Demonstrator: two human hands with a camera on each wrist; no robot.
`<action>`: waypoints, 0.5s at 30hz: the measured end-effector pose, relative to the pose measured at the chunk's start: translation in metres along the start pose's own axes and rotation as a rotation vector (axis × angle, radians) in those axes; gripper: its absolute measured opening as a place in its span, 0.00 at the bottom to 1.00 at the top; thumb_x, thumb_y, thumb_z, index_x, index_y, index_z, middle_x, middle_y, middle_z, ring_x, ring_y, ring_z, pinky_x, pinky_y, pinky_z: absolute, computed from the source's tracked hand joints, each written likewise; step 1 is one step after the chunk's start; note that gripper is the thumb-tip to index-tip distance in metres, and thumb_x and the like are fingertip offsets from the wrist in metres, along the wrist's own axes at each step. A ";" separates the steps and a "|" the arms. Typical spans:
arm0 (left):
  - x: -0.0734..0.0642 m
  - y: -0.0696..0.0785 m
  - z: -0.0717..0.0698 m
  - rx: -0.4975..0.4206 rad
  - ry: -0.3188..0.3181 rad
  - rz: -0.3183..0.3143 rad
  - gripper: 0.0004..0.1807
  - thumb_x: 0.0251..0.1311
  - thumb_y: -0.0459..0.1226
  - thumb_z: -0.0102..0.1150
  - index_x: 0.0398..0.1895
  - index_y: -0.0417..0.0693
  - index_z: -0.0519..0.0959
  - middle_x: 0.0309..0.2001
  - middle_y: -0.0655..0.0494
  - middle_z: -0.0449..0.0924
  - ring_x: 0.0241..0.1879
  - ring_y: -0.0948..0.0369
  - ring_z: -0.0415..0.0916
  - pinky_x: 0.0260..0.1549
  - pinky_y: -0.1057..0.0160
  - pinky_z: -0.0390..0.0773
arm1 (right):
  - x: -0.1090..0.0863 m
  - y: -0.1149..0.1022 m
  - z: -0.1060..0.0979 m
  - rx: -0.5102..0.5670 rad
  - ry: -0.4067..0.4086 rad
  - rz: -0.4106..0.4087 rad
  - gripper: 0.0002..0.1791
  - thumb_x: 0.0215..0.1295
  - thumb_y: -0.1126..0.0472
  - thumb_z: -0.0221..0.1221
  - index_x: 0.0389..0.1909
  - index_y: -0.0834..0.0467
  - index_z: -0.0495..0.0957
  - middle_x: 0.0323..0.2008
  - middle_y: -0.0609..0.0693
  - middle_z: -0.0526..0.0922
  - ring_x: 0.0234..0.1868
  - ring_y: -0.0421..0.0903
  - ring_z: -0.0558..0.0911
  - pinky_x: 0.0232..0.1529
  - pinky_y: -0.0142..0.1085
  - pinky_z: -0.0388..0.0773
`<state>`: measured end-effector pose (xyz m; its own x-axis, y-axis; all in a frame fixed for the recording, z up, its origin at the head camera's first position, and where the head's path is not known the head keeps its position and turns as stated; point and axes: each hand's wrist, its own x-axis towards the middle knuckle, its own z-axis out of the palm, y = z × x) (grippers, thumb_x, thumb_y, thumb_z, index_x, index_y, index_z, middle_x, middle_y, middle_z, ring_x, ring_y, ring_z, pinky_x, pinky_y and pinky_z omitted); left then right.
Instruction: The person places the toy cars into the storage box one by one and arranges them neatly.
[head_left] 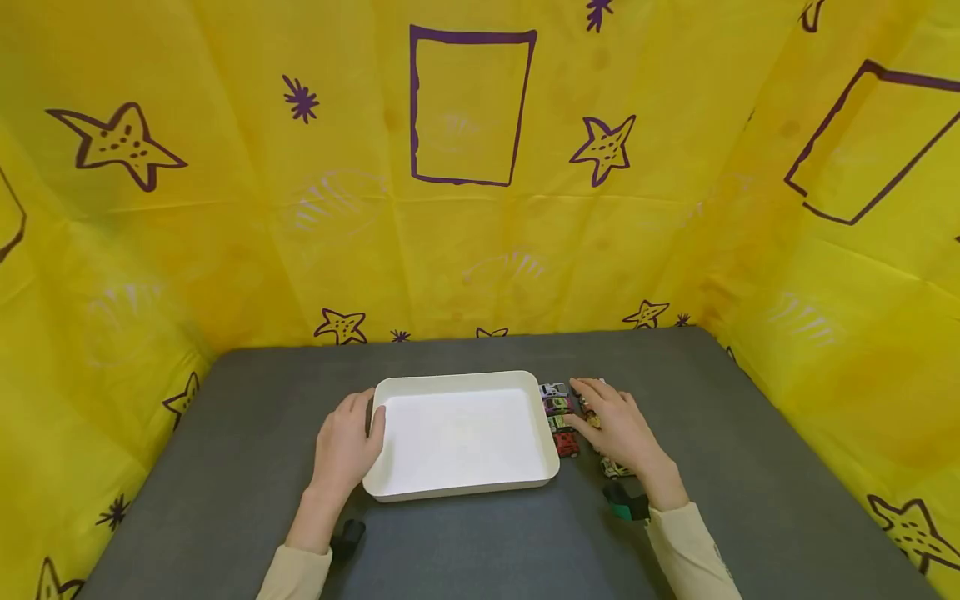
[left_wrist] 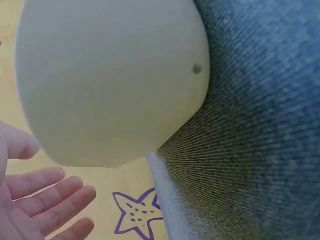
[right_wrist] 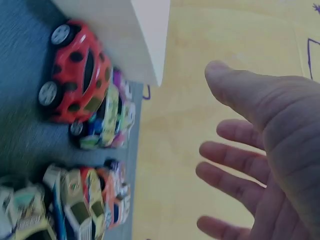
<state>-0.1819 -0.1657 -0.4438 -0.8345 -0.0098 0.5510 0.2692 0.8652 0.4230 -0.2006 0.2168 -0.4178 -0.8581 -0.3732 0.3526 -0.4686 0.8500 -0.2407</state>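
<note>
sleeved arms reach forward, left fingers loosely spread beside the white tray, right fingers spread above toy cars.

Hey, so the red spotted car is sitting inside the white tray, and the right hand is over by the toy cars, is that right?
Not quite: the red spotted car isn't inside the white tray. The head view shows it on the grey table, beside the tray's right end. The right hand is indeed by the toy cars.

Both sleeves are cream. The left wrist bears a black unit, the right wrist a black-and-green unit
</note>
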 end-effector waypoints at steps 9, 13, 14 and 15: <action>-0.008 -0.002 0.000 -0.130 -0.016 -0.100 0.13 0.59 0.31 0.53 0.43 0.30 0.78 0.37 0.41 0.79 0.35 0.48 0.78 0.33 0.47 0.76 | -0.021 0.021 -0.004 -0.011 0.051 -0.072 0.20 0.56 0.60 0.64 0.50 0.58 0.77 0.48 0.55 0.78 0.47 0.53 0.77 0.43 0.52 0.70; -0.012 -0.005 0.000 -0.148 -0.015 -0.100 0.12 0.58 0.30 0.54 0.42 0.29 0.78 0.36 0.41 0.79 0.34 0.49 0.78 0.32 0.48 0.76 | -0.030 0.029 -0.006 -0.041 0.070 -0.109 0.20 0.52 0.63 0.67 0.48 0.59 0.78 0.45 0.54 0.79 0.44 0.52 0.78 0.40 0.50 0.71; -0.013 -0.005 0.000 -0.151 -0.015 -0.100 0.12 0.57 0.29 0.54 0.42 0.29 0.78 0.36 0.41 0.79 0.34 0.49 0.78 0.32 0.48 0.76 | -0.033 0.030 -0.007 -0.047 0.071 -0.117 0.20 0.51 0.64 0.67 0.47 0.60 0.78 0.44 0.54 0.79 0.43 0.52 0.78 0.39 0.49 0.72; -0.013 -0.006 0.000 -0.151 -0.014 -0.099 0.12 0.57 0.29 0.54 0.42 0.29 0.78 0.35 0.41 0.79 0.33 0.49 0.78 0.31 0.48 0.76 | -0.035 0.032 -0.008 -0.052 0.073 -0.122 0.20 0.50 0.64 0.67 0.47 0.61 0.79 0.44 0.54 0.79 0.43 0.52 0.78 0.39 0.49 0.72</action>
<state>-0.1723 -0.1705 -0.4537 -0.8669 -0.0834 0.4915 0.2536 0.7750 0.5789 -0.1838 0.2595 -0.4307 -0.7769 -0.4488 0.4416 -0.5557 0.8186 -0.1456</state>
